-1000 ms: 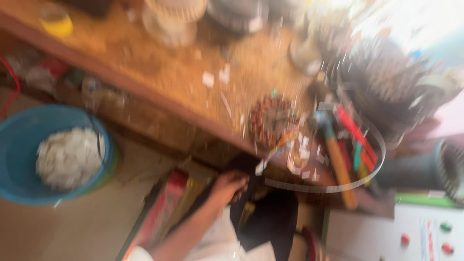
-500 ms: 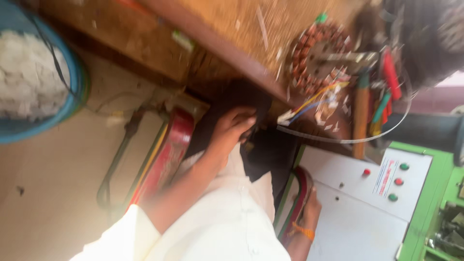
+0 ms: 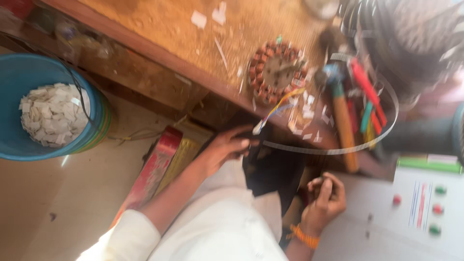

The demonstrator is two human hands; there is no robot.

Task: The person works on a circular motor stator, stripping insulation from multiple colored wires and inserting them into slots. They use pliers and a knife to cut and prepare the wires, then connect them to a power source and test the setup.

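My left hand (image 3: 223,148) reaches out from a white sleeve to the top edge of a black cloth (image 3: 273,169) that hangs under the wooden bench (image 3: 159,29); thumb and fingers pinch that edge. My right hand (image 3: 325,197), with an orange band at the wrist, is curled shut just below the bench's edge, beside the cloth. Blur hides whether it holds anything. On the bench above them lies a round motor stator (image 3: 275,72) with copper windings and coloured wires trailing off the edge.
A wooden-handled hammer (image 3: 344,126), red and green tools (image 3: 368,99) and a curved metal strip (image 3: 333,151) lie on the bench at right. A blue tub (image 3: 94,104) of white paper scraps stands at left. A long red object (image 3: 153,170) and a white box with buttons (image 3: 427,210) sit lower.
The view has swung and moved closer. My left hand stays at the black cloth. My right hand has risen from low beside my body to just under the bench's edge.
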